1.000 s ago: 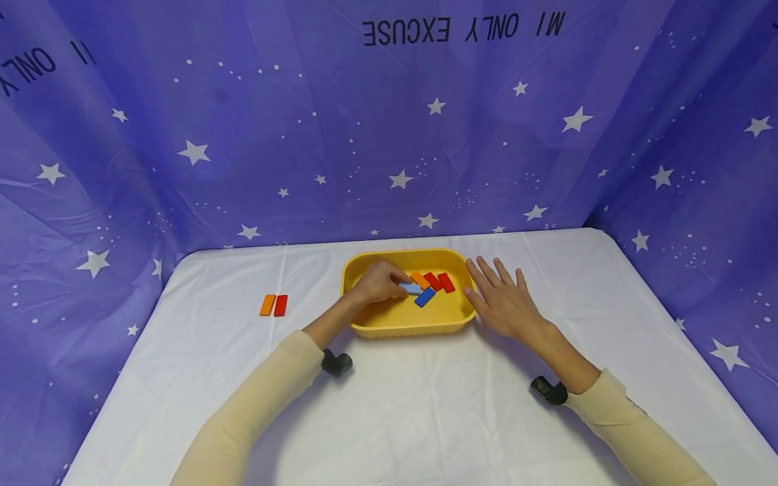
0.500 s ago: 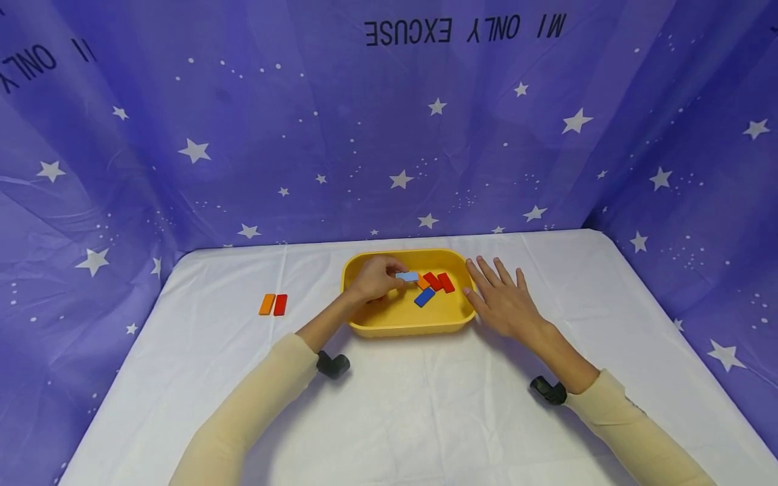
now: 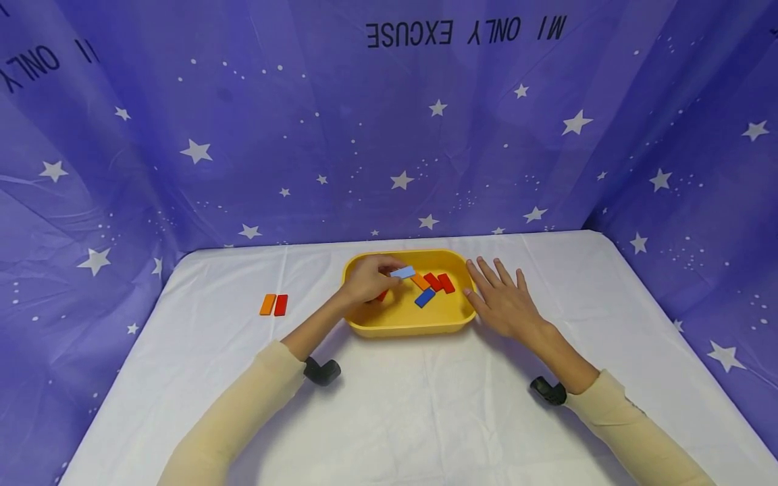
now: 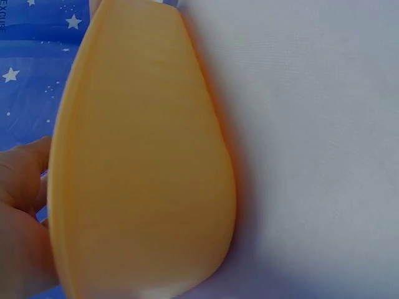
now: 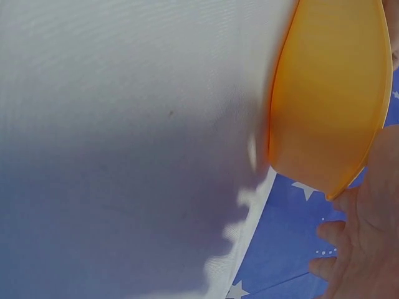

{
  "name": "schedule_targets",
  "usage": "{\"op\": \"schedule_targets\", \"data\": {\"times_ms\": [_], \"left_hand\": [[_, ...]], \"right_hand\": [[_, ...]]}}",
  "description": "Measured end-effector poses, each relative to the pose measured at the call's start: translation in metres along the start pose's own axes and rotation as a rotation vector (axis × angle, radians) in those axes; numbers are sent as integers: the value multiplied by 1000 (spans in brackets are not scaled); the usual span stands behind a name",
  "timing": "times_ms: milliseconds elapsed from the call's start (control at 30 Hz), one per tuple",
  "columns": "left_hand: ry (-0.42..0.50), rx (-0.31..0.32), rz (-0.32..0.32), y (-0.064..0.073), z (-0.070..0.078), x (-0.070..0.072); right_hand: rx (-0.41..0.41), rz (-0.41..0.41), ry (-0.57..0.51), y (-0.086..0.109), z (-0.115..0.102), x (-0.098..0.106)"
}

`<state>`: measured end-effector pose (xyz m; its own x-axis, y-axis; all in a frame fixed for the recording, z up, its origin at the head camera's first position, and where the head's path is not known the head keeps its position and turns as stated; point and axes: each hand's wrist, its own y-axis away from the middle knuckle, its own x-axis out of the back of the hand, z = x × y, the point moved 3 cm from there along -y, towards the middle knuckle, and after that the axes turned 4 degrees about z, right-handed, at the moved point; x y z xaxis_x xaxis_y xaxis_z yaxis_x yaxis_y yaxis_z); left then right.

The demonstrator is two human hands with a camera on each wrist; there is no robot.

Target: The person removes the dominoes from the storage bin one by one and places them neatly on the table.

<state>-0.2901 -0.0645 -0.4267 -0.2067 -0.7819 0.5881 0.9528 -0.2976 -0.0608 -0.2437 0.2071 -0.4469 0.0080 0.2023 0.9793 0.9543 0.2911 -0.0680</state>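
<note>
Between thumb and fingers my left hand (image 3: 367,278) pinches a light blue rectangular block (image 3: 403,272), raised and slightly tilted inside the yellow tray (image 3: 413,331). To its right in the tray lie an orange block (image 3: 420,281), a dark blue block (image 3: 425,298) and two red blocks (image 3: 446,283). Part of another red block (image 3: 381,295) shows beneath the left hand. My right hand (image 3: 507,305) is spread with straight fingers at the tray's right rim, its fingertips touching it. In the left wrist view the tray's wall (image 4: 143,149) hides the block and fingertips.
On the white tablecloth (image 3: 413,405), left of the tray, an orange block (image 3: 267,304) and a red block (image 3: 281,305) lie side by side. A purple star-printed curtain (image 3: 340,135) hangs behind and beside the table.
My left hand has lifted the light blue block off the tray's bottom and drawn it a little to the left and back, uncovering part of a red block. The right hand stays still.
</note>
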Motion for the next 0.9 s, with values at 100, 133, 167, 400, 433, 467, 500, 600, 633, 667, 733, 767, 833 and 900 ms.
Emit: {"op": "schedule_targets", "data": {"times_ms": [100,133,167,400,433,467,500,600,633,667,733,767,833,900], "left_hand": [[-12,-29,17,3,1,6],[-17,-37,21,5,2,8],[-18,-43,27,6,2,10],[-13,-25,57,15,-1,27],[-2,-14,65,16,-2,30],[8,0,71,18,-3,33],[22,8,77,20,-4,36],[62,46,101,25,-8,45],[80,65,108,27,-10,48],[86,78,116,28,-11,51],[100,101,130,31,-14,56],[98,109,134,33,-16,59],[89,115,142,36,-20,65],[78,114,148,39,-25,70]], "right_hand": [[-3,-7,5,0,0,0],[-2,-8,6,0,0,1],[-3,-9,9,0,0,1],[1,-7,11,0,0,1],[2,-6,11,0,0,0],[2,-5,11,0,0,0],[2,-6,12,0,0,0],[3,-3,11,1,0,0],[3,-2,11,1,0,0],[4,0,11,1,-1,1],[4,3,9,1,0,1],[4,4,10,1,0,0],[7,7,5,1,0,1],[7,6,7,1,0,1]]}}
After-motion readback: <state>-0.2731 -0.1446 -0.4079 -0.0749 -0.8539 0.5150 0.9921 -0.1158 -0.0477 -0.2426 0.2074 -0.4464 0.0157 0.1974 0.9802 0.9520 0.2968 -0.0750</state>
